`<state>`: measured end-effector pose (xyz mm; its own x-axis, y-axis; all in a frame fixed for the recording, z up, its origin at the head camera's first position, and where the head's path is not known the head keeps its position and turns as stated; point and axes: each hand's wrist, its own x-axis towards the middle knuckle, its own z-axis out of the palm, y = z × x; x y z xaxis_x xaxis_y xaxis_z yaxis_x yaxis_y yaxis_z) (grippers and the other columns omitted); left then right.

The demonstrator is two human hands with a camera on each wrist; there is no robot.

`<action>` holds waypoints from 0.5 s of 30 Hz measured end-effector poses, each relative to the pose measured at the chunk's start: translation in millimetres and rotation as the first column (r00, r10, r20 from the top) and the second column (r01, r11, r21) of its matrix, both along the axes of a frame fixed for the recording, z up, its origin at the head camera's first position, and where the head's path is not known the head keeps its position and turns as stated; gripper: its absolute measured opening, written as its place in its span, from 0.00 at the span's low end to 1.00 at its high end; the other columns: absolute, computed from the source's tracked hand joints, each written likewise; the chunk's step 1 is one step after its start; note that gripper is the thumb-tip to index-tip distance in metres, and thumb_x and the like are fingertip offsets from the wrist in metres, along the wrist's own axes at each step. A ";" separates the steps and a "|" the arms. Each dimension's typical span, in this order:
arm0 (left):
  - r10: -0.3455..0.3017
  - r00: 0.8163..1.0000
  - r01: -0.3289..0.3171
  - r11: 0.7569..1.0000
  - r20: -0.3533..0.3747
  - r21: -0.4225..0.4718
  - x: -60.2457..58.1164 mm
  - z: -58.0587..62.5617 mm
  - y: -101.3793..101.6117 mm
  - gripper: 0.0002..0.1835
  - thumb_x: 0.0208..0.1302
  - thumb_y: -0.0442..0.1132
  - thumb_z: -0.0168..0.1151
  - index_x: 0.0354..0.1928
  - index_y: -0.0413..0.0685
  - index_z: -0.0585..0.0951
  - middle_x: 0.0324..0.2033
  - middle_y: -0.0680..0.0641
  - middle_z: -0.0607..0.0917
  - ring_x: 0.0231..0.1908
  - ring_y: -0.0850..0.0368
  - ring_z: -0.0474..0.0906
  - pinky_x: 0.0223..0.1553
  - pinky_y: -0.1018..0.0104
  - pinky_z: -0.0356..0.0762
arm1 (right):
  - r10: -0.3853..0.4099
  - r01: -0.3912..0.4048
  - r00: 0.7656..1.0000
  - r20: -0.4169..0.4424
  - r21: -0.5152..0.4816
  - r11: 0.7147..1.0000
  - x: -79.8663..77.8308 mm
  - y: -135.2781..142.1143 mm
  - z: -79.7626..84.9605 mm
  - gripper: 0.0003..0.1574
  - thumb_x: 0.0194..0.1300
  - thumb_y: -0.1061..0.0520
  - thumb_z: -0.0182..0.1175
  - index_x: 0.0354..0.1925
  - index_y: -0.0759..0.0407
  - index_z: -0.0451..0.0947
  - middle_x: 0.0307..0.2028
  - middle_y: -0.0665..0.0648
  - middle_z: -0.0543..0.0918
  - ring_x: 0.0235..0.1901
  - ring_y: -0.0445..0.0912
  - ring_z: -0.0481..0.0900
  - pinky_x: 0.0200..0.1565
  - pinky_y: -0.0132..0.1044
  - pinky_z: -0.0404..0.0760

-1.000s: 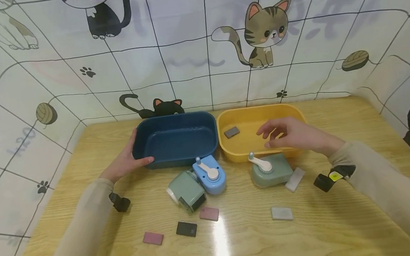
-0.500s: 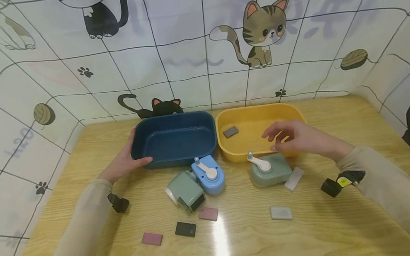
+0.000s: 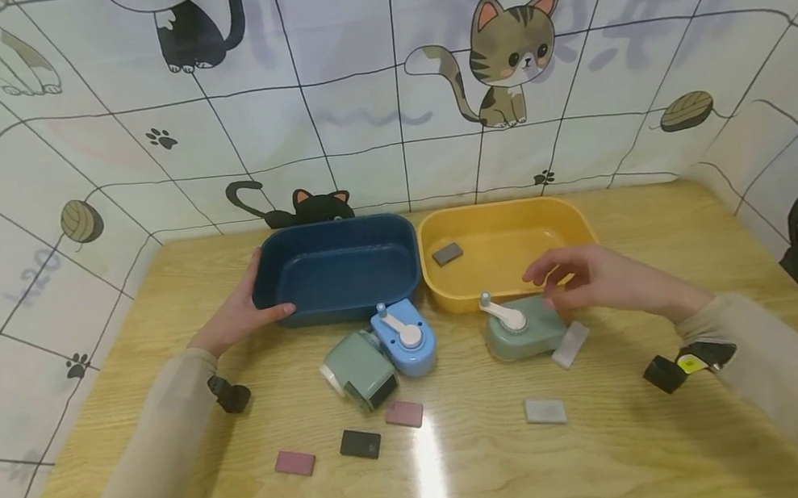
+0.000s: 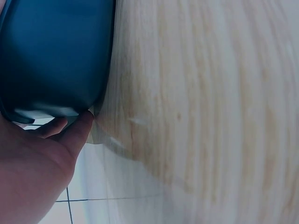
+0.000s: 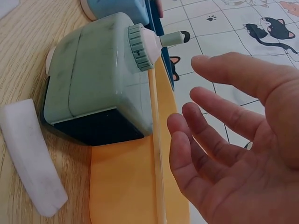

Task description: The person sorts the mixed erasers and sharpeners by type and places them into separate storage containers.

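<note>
My left hand [image 3: 236, 316] holds the left end of a navy blue bin [image 3: 347, 315], its thumb at the front corner and its fingers along the outer side. In the left wrist view, fingertips meet the bin's wall. My right hand [image 3: 592, 281] hovers with loosely bent fingers over the front right of a yellow bin [image 3: 503, 270], near a green crank pencil sharpener [image 3: 532, 332]. The right wrist view shows nothing between those fingers. A grey block [image 3: 447, 254] lies in the yellow bin.
A blue crank sharpener [image 3: 413, 353] leans near a second green sharpener [image 3: 361, 371]. Around them lie pink blocks [image 3: 295, 463], a black block [image 3: 360, 444] and white eraser-like blocks [image 3: 545, 411]. A cat-printed cloth [image 3: 357, 123] stands behind the table.
My right hand has drawn back from over the yellow bin, moving right and toward me to its front rim beside the green sharpener. My left hand stays at the navy bin.
</note>
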<state>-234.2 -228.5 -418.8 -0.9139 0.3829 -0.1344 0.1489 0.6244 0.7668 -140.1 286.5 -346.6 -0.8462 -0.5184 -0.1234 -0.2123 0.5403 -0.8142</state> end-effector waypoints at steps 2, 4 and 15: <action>0.001 1.000 -0.001 1.000 0.000 0.005 0.4 0.1 0.2 0.62 0.59 0.51 0.69 0.75 0.59 0.28 0.75 0.42 0.32 0.72 0.40 0.32 0.66 0.36 0.39 | 0.015 -0.015 1.000 0.006 -0.016 1.000 1.7 0.8 0.1 0.23 0.61 0.62 0.66 0.54 0.64 0.75 0.49 0.60 0.78 0.45 0.53 0.76 0.45 0.35 0.79; 0.002 1.000 -0.002 1.000 0.000 0.013 0.6 0.2 0.4 0.62 0.59 0.51 0.69 0.75 0.59 0.28 0.75 0.42 0.33 0.72 0.40 0.32 0.66 0.37 0.39 | 0.023 -0.023 1.000 0.011 -0.029 0.999 3.4 1.4 0.4 0.23 0.61 0.63 0.66 0.54 0.64 0.76 0.49 0.60 0.79 0.47 0.54 0.76 0.45 0.35 0.79; -0.005 1.000 0.006 1.000 -0.008 0.016 -0.7 -0.9 0.1 0.62 0.59 0.49 0.69 0.75 0.57 0.28 0.75 0.43 0.32 0.72 0.42 0.32 0.67 0.39 0.38 | 0.054 -0.054 0.998 0.011 -0.001 0.999 12.7 8.9 -1.1 0.22 0.63 0.59 0.66 0.55 0.62 0.75 0.52 0.58 0.79 0.52 0.54 0.76 0.48 0.35 0.78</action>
<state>-234.9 -228.4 -419.7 -0.9128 0.3901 -0.1211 0.1581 0.6108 0.7758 -127.4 295.4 -347.7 -0.8157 -0.5631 -0.1323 -0.2320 0.5281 -0.8169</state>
